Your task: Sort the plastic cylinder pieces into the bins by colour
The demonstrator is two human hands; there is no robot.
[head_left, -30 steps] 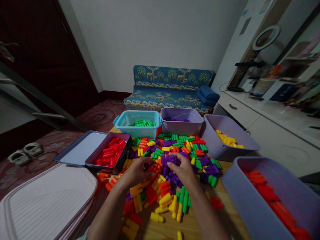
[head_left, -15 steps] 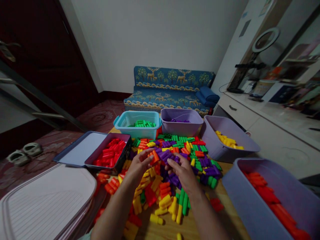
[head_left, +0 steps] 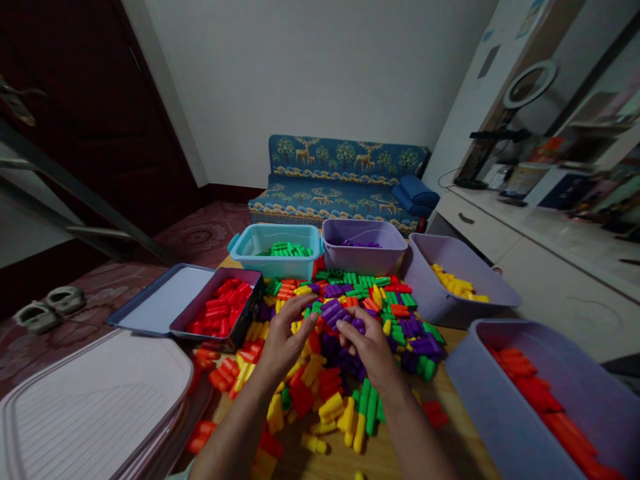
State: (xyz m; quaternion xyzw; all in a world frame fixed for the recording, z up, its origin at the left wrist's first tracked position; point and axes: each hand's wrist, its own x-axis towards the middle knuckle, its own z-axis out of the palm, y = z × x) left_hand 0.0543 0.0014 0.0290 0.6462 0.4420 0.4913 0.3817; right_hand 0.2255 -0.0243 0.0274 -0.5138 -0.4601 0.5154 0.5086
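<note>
My right hand (head_left: pixel 364 335) is closed on a purple block (head_left: pixel 334 315) above the middle of a mixed pile. My left hand (head_left: pixel 287 333) is just left of it, thumb and fingers apart, with nothing between them. Beneath both hands, red, orange, yellow, green and purple blocks lie spread over a wooden table (head_left: pixel 385 457). Several purple blocks (head_left: pixel 345 357) lie right under my right hand, partly hidden by it. Long green blocks (head_left: pixel 371 407) and yellow blocks (head_left: pixel 331 407) are nearer to me.
A blue bin (head_left: pixel 277 270) holds green blocks. Purple bins hold purple (head_left: pixel 365 257), yellow (head_left: pixel 430 293) and red-orange blocks (head_left: pixel 500 393). An open case (head_left: pixel 240 320) with red blocks stands left, beside a white lidlike panel (head_left: pixel 95 407). A patterned sofa (head_left: pixel 330 190) is beyond.
The orange block at my left fingers has gone from them, and that hand has opened slightly. My right hand still has purple in its fingers.
</note>
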